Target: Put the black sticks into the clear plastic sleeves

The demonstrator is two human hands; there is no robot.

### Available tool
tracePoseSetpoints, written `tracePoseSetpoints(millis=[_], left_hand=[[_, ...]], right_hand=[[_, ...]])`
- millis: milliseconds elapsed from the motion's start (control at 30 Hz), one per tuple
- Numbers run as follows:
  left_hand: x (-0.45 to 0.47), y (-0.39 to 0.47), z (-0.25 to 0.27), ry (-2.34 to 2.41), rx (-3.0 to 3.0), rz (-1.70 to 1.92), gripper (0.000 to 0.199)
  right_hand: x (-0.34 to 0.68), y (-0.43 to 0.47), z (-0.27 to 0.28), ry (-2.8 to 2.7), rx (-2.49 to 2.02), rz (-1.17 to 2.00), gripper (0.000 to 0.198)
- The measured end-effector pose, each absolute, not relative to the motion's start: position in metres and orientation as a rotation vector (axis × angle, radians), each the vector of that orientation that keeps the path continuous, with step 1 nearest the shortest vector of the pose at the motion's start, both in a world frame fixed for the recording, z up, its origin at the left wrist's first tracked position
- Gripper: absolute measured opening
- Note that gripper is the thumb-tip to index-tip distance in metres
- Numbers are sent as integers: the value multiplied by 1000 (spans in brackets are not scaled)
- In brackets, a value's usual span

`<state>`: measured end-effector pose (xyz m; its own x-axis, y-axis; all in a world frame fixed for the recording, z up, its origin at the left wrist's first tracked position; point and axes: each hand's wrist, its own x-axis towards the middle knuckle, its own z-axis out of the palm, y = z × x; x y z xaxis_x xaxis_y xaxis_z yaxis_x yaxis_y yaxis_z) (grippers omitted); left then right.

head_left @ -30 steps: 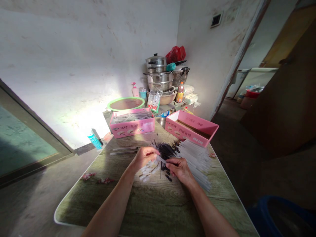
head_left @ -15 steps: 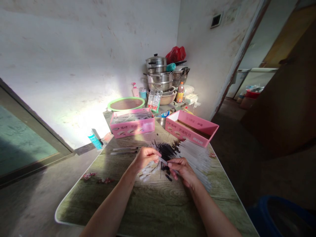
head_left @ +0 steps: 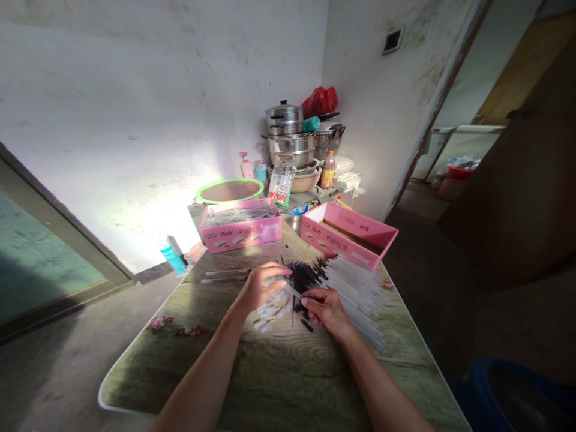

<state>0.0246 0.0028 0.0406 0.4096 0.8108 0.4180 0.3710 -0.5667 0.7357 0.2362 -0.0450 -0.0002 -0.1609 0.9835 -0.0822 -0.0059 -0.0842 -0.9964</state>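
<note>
Between thumb and fingers, my right hand (head_left: 327, 309) pinches a slim whitish plastic tube (head_left: 294, 292), which points up and left. My left hand (head_left: 263, 287) is just beyond the tube's far end, thumb and fingers apart, holding nothing that I can see. Below and behind the hands lies a heap of thin black sticks (head_left: 303, 275). Many clear plastic tubes (head_left: 355, 288) are spread to the right of it. Short white pieces (head_left: 272, 313) lie beside my left hand, and a small black piece (head_left: 306, 325) is near my right hand.
A pink box (head_left: 243, 233) full of thin sticks stands at the table's back left. Another pink box (head_left: 346, 240) stands at the back right. Several slender sticks (head_left: 225, 276) lie left of my hands. Stacked pots (head_left: 290, 141) and a green-rimmed round tray (head_left: 230, 190) are behind.
My left hand has let go of the tube's far end and opened, shifting slightly left. My right hand still holds the tube and has moved slightly left.
</note>
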Motion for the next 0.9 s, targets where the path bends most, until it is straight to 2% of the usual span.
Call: tracePoseSetpoints(millis=[167,300,567,700,900], left_hand=[[41,-7,36,891,2478,853,21],[38,-4,36,949,2557,769,20],[-91,21,35,1684,2213,960,18],[-138,17,24,1972,2034,698,16],[-141,17,13,2095,2060,626,18]], right_hand=[[238,-44,3,-1338,-1201,1299,29],[239,-43,3,-1325,-1191,1284,34],[246,-39,2,-1154,-1150,1111,41],[243,-39,0,-1184,-1138,1123,39],[241,-40,-2,-1201,-1141,1129,40]])
